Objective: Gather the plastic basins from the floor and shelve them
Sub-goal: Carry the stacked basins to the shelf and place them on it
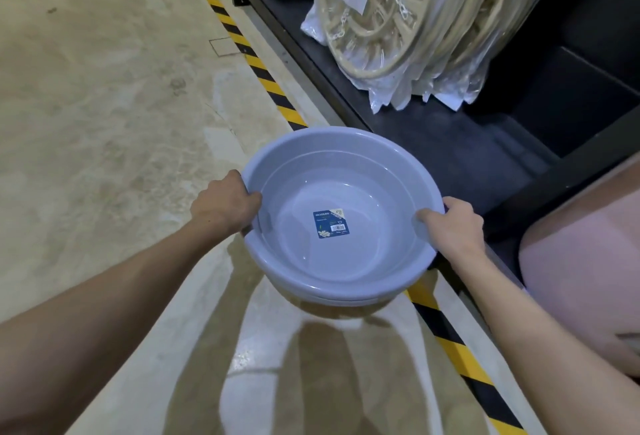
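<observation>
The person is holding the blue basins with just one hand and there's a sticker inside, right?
Not quite. Both hands hold the blue basins: the left hand grips one side of the rim and the right hand grips the other, as the head view shows. The sticker is inside on the bottom, as you said.

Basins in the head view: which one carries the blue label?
The top grey basin of the nested stack, held by the left hand and right hand. The blue label sits on its inside bottom; the basin beneath shows only rim.
</observation>
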`<state>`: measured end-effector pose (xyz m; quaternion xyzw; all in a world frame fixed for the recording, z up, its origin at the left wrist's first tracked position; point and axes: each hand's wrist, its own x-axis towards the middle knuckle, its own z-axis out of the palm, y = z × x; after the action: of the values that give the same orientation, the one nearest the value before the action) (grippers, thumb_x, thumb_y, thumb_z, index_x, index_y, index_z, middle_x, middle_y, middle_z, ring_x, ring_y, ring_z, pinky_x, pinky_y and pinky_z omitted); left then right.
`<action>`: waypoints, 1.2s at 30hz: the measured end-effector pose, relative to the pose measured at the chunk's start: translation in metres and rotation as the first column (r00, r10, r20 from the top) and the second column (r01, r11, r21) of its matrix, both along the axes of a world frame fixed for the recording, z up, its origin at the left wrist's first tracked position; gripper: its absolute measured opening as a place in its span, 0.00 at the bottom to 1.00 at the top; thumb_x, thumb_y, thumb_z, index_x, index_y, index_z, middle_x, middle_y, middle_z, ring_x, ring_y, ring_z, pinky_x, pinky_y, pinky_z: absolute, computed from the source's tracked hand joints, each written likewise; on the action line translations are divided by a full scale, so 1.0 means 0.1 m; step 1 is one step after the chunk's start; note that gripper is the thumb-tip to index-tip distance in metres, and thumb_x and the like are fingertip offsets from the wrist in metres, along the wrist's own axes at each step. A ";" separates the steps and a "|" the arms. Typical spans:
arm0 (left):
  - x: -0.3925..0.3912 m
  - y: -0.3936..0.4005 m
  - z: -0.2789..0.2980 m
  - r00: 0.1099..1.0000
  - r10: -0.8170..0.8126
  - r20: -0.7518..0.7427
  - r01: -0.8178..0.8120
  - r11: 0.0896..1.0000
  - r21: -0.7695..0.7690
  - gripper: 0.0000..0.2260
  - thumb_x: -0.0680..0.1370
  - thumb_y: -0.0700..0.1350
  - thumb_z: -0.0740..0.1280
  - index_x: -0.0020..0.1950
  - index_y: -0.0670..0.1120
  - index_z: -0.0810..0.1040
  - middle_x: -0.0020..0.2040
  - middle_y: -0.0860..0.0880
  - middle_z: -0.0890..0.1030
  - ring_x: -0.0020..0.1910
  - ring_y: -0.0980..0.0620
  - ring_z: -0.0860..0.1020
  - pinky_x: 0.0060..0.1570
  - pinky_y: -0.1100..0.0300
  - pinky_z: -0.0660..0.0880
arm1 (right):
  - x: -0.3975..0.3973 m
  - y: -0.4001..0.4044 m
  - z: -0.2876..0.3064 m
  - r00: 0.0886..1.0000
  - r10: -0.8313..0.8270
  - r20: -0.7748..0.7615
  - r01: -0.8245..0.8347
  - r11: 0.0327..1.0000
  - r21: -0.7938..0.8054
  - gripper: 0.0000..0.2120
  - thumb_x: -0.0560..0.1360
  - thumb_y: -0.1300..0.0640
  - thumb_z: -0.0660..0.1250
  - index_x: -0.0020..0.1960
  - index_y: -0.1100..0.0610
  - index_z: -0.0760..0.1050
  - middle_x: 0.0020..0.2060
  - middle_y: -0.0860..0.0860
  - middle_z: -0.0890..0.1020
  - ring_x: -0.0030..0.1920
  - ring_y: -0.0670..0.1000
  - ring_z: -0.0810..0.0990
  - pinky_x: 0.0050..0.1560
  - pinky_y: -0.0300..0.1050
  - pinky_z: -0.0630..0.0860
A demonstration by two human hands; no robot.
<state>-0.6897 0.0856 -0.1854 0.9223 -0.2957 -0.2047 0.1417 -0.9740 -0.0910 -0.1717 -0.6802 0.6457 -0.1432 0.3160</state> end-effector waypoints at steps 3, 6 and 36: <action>0.02 -0.02 -0.05 1.000 0.005 0.002 -0.005 1.000 0.018 0.12 0.76 0.50 0.63 0.54 0.44 0.70 0.48 0.42 0.76 0.45 0.38 0.76 0.41 0.50 0.72 | 0.04 -0.02 -0.04 1.000 0.005 -0.029 -0.004 1.000 0.010 0.06 0.70 0.52 0.68 0.42 0.54 0.77 0.41 0.53 0.81 0.43 0.58 0.80 0.38 0.48 0.75; 0.03 -0.06 -0.12 0.998 0.000 -0.068 -0.003 0.999 -0.039 0.11 0.77 0.48 0.62 0.55 0.43 0.69 0.50 0.40 0.76 0.45 0.38 0.76 0.42 0.48 0.74 | 0.04 -0.03 -0.13 0.999 0.025 -0.048 -0.026 1.000 -0.002 0.06 0.71 0.52 0.68 0.43 0.55 0.77 0.42 0.54 0.82 0.44 0.58 0.81 0.43 0.52 0.80; 0.24 0.14 0.41 0.985 0.086 -0.149 -0.119 0.967 -0.226 0.07 0.79 0.46 0.61 0.53 0.44 0.67 0.42 0.42 0.76 0.34 0.46 0.75 0.26 0.59 0.67 | 0.30 0.01 0.31 0.978 0.051 0.202 -0.070 0.994 0.089 0.06 0.75 0.51 0.65 0.51 0.46 0.73 0.45 0.48 0.80 0.46 0.51 0.79 0.36 0.45 0.74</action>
<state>-0.6657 0.0994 -0.1443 0.8967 -0.2591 -0.2242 0.2802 -0.9441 -0.0901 -0.1403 -0.6659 0.5959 -0.1697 0.4155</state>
